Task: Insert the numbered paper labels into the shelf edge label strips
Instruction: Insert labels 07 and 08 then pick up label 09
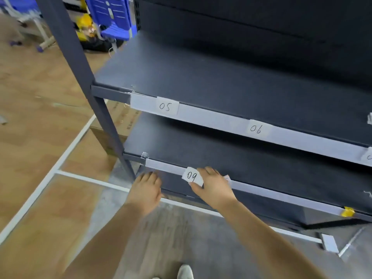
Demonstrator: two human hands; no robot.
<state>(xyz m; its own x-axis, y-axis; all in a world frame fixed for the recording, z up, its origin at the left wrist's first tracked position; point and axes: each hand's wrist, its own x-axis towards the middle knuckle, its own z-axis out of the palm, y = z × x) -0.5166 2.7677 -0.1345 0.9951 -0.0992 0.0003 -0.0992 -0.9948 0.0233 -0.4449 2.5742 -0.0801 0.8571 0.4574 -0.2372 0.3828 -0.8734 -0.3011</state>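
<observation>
Labels 05 and 06 sat in upper strip — done. Your right hand pinched label 09 at lower strip, not seated; left hand open, idle at lower centre.

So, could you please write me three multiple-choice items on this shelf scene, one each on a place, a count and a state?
1. Where is the label 09?
A. on the upper strip
B. at the lower strip
C. on the floor

2. How many numbered labels are fully readable on the upper strip?
A. two
B. four
C. none

3. What is the right hand doing?
A. hanging idle
B. gripping a box
C. holding label 09

Answers: 1 B, it sits against the lower shelf edge; 2 A, 05 and 06 show, a third is cut off; 3 C, its thumb pinches the paper, while the left hand touches the strip.
</observation>
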